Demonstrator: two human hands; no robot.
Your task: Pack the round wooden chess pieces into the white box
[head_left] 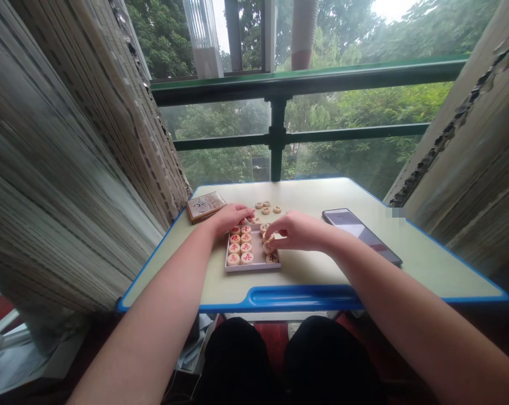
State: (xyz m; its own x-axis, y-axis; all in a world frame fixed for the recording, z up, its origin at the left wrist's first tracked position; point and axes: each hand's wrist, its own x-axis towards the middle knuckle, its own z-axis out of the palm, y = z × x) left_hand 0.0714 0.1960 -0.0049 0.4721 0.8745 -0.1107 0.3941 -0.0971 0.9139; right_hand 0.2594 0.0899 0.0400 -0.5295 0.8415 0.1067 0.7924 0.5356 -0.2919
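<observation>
A shallow white box [253, 268] lies on the table, holding wooden Chinese chess pieces. Pieces with red characters [246, 248] fill two columns at its left, and pieces with dark characters [272, 259] line its right side. Between these columns the box floor shows. My right hand [298, 230] is over the right column, thumb and fingers closed around a Chinese chess piece [267, 238]. At the box's far left corner is my left hand [234, 216], its fingers stretched out to the right beside a loose piece [256, 220]. Several more loose pieces [265, 210] lie beyond the box.
A flat patterned box [206, 206] rests at the table's far left. To the right of my right hand lies a smartphone [364, 236]. The table [313, 197] has a blue edge with a moulded blue groove [300, 295] in front. Curtains flank it, and a green railing [276, 138] stands behind.
</observation>
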